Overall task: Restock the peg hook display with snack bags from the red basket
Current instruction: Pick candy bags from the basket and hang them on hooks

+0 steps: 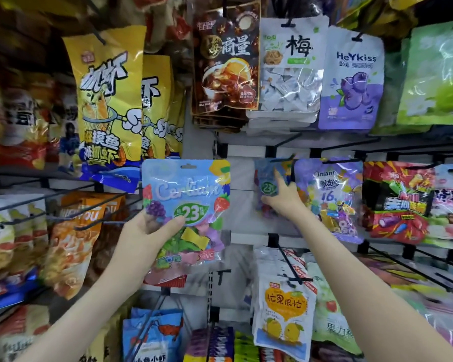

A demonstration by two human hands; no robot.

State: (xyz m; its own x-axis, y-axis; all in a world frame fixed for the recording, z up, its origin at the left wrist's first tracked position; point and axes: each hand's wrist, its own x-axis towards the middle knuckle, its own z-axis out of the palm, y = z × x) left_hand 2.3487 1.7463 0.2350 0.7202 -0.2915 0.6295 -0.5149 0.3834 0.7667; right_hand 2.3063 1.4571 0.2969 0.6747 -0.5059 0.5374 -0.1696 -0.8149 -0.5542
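Here, the left hand (pixel 147 228) is holding up a blue fruit-candy bag (pixel 186 194) in front of the middle of the peg hook display (pixel 241 176). Its thumb is pressing on the front by the green "23" badge, and its fingers are curling behind the bag's lower left edge. The bag is hanging on no hook. Just to the right, the right hand (pixel 280 199) is gripping a second blue bag (pixel 266 184), badly blurred, at a black peg hook (pixel 283 159). Its thumb is lying across the front and its index finger is pointing up. Whether this bag is hanging on the hook, I cannot tell. A purple candy bag (pixel 327 194) is hanging just beside it, and a mango bag (pixel 285 317) is hanging below.
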